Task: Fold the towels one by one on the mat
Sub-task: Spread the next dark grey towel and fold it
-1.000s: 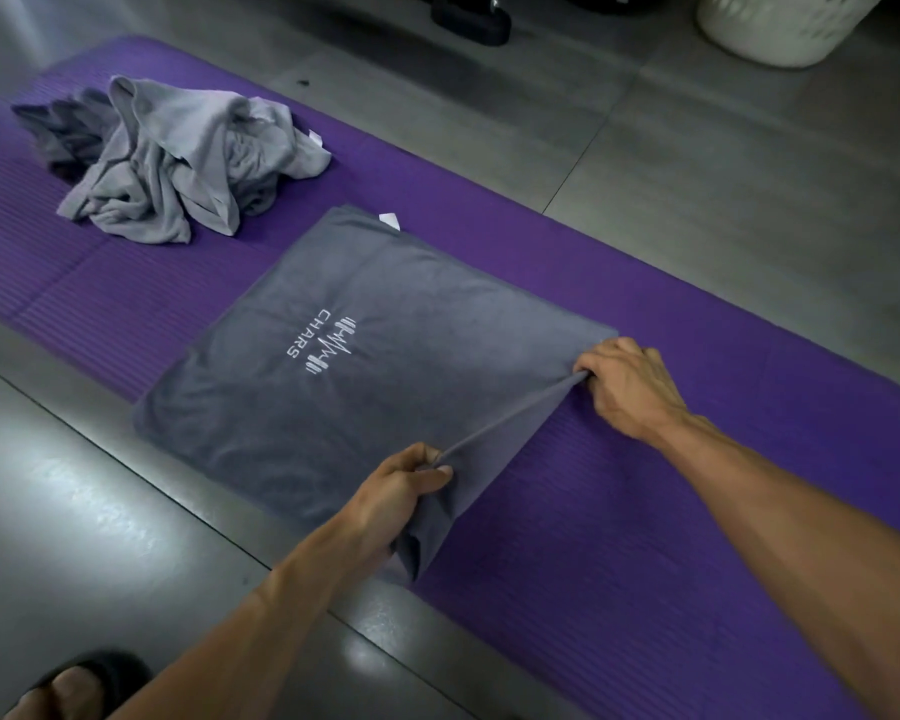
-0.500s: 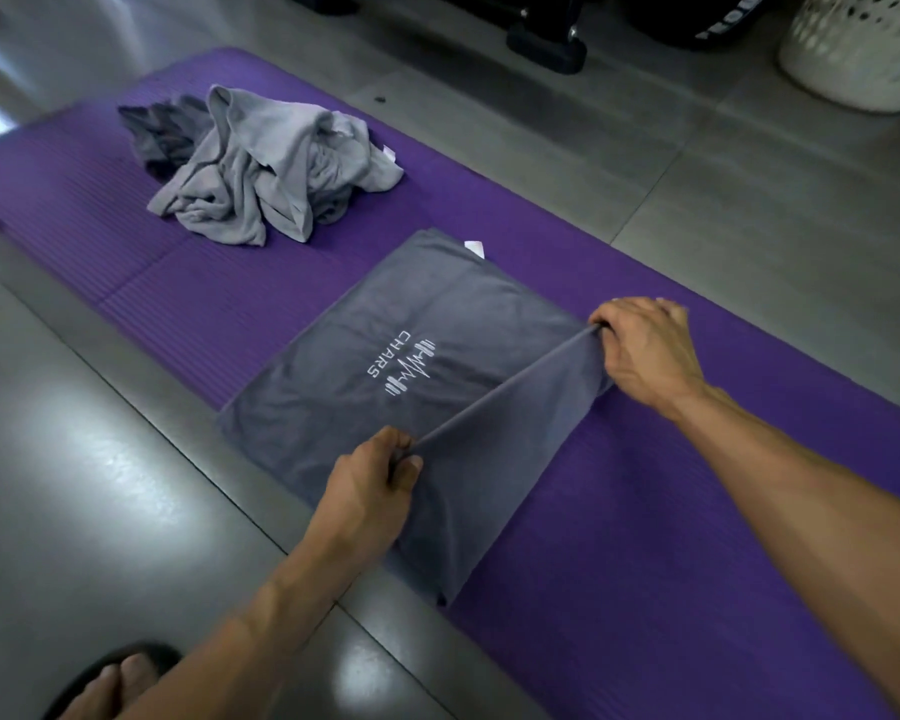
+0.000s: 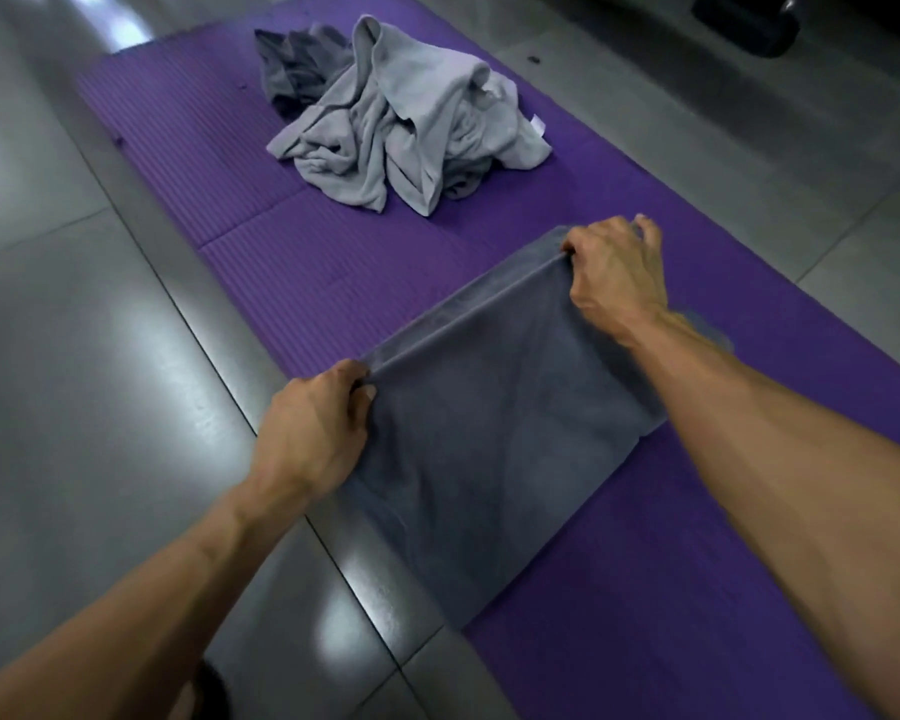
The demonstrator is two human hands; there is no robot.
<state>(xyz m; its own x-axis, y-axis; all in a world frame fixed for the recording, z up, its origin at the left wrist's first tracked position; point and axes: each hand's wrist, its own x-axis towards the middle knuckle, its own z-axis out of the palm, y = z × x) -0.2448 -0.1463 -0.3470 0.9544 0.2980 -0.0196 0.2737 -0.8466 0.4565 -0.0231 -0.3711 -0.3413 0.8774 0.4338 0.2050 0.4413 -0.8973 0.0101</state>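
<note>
grey towel [image 3: 494, 423] mid-fold on mat [image 3: 292, 262] | left hand [image 3: 313, 433], right hand [image 3: 614, 272] each pinch one corner, edge taut to align fold

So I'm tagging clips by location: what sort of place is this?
Probably a home workout corner or gym floor, though that's a guess: a purple exercise mat lies on grey floor tiles, with a dark item, perhaps gym gear, at the top edge.
</note>
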